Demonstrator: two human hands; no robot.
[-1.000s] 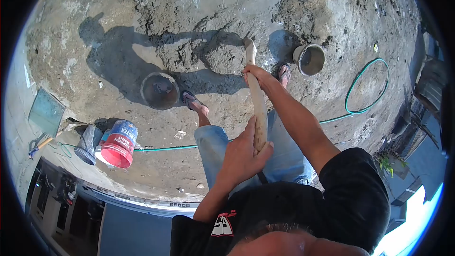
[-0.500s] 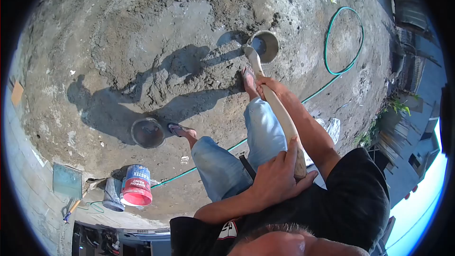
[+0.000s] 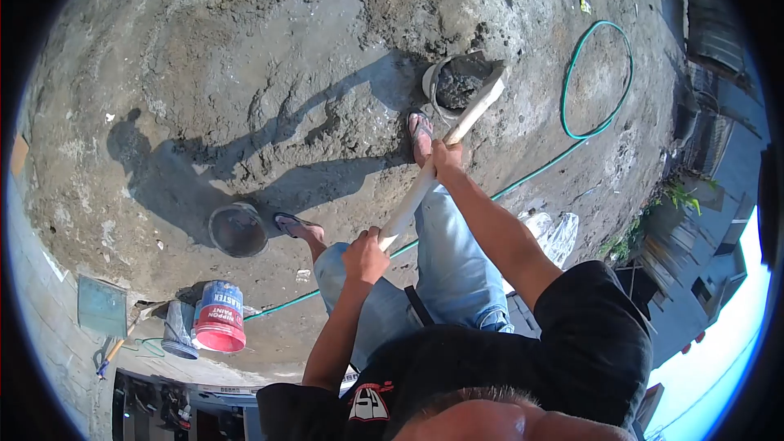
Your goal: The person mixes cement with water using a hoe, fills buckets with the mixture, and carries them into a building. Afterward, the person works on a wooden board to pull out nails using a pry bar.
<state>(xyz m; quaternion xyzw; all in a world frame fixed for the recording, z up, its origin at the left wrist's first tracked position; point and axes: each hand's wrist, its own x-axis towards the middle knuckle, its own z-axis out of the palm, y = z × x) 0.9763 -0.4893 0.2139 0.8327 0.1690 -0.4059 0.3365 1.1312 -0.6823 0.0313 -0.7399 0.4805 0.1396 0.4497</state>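
My left hand [image 3: 365,258] is closed around the rear end of a hoe's pale wooden handle [image 3: 411,202]. Farther along the same handle, my right hand [image 3: 447,160] grips it near my right foot. The hoe's head sits over the rim of a bucket [image 3: 429,86], its blade partly hidden. Inside that bucket lies a dark, wet mortar-like mix [image 3: 459,90]. Churned wet grey mix [image 3: 327,122] spreads over the ground left of the bucket.
A second bucket [image 3: 238,229] stands beside my left foot. A blue and red paint pail [image 3: 220,316] and a grey bucket [image 3: 180,328] lie at lower left. A green hose [image 3: 563,106] loops at right and runs behind my legs. Clear plastic [image 3: 559,237] lies near my right leg.
The hoe's head has moved right, over the bucket, which now shows dark mix inside. My left hand has moved left and away from my body with the handle's rear end.
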